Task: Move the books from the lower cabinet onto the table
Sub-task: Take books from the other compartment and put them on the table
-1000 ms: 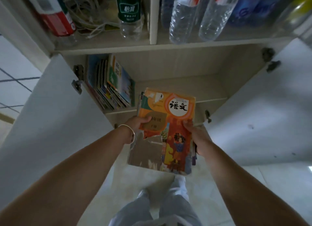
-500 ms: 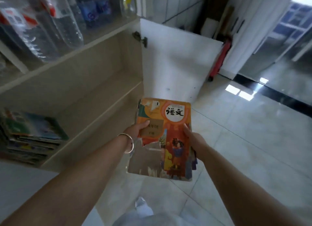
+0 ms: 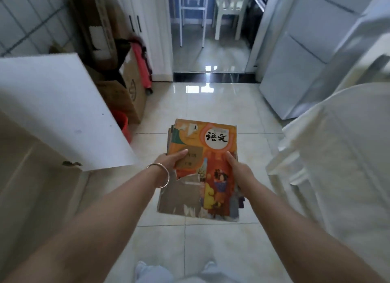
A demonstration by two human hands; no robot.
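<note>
I hold a stack of books (image 3: 213, 147) flat in front of me over the tiled floor. The top book has an orange cover with black characters in a white circle, and its lower left corner is torn. My left hand (image 3: 172, 159) grips the stack's left edge, thumb on the cover, a bangle on the wrist. My right hand (image 3: 238, 169) grips the right edge, thumb on top. The fingers under the stack are hidden. The cabinet's open white door (image 3: 59, 113) stands at the left. The cabinet's inside is out of view.
A white plastic chair (image 3: 341, 156) stands close on the right, a white fridge (image 3: 299, 67) behind it. Cardboard boxes (image 3: 126, 92) and a red bucket (image 3: 123, 122) sit behind the cabinet door. A doorway (image 3: 211, 56) straight ahead leads to another room with chairs.
My view has swung right, away from the cabinet shelves toward the room and doorway. The book stack has stayed in both hands in the same grip.
</note>
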